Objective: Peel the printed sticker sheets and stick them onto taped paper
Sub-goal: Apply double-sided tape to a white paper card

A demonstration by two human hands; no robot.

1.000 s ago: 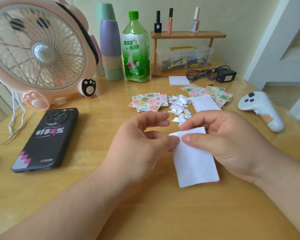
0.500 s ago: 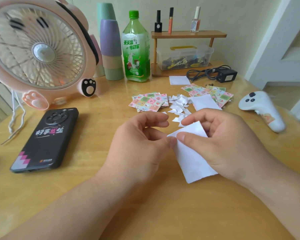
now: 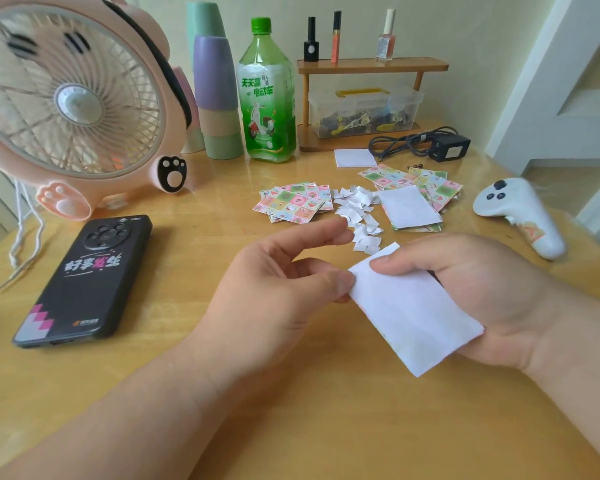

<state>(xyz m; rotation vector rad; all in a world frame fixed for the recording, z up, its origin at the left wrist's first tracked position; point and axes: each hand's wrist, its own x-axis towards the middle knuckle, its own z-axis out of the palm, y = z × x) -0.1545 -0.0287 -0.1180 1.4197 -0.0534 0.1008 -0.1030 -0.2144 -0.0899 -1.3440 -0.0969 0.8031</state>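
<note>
Above the wooden table [image 3: 326, 427], I see the white sticker sheet [image 3: 413, 317], blank side up. My right hand [image 3: 492, 292] grips it, thumb on top, and my left hand [image 3: 274, 292] pinches its left edge. Beyond lie torn white scraps [image 3: 357, 209] beside printed sticker sheets [image 3: 293, 202].

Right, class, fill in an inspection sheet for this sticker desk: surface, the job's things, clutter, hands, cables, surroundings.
Surface: wooden table, light and glossy.
Job's things: white sheet held between both hands; printed sticker sheets in two piles, the right pile topped by a second white sheet; paper scraps between the piles.
Clutter: phone, fan, stacked cups, green bottle, shelf bearing three small bottles, clear box, white controller.
Hands: left hand pinches the sheet's left edge; right hand holds it, thumb on top.
Cables: black cable coiled by its adapter; white cord below the fan.
Surroundings: pale wall, white door frame.
</note>
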